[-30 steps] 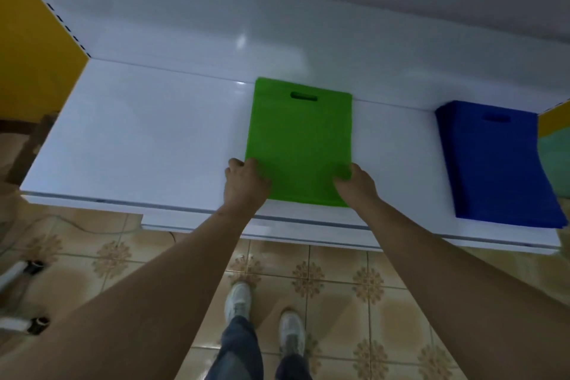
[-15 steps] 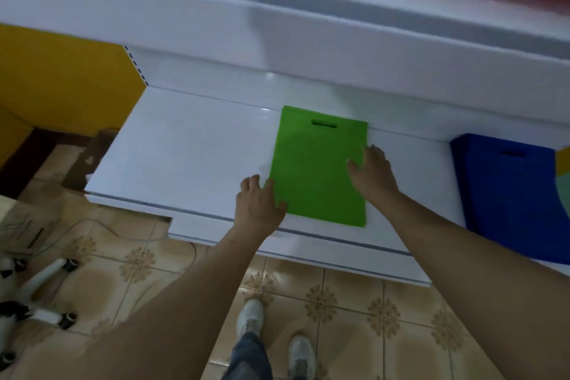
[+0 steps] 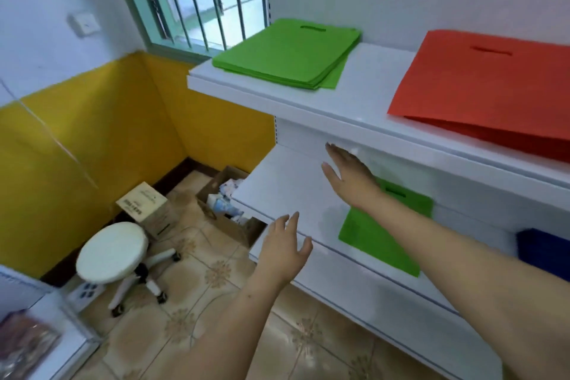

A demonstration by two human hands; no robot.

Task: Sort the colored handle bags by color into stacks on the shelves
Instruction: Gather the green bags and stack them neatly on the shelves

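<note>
— Where does the single green bag (image 3: 377,236) lie from your hands?

— Flat on the lower shelf (image 3: 290,191), partly under my right forearm. My right hand (image 3: 348,176) hovers past its handle end, fingers straight and spread, holding nothing. My left hand (image 3: 285,248) hangs off the shelf's front edge, also loose and empty, well to the bag's left.

— Its long axis?

— It runs front to back, handle slot toward the rear wall. The right hand is nearer, I judge.

— And the shelves' contents?

— The upper shelf (image 3: 354,102) bears a green stack (image 3: 287,52) at its left end and an orange stack (image 3: 481,86) to the right. A blue stack (image 3: 543,248) sits on the lower shelf, right of the lone bag.
</note>
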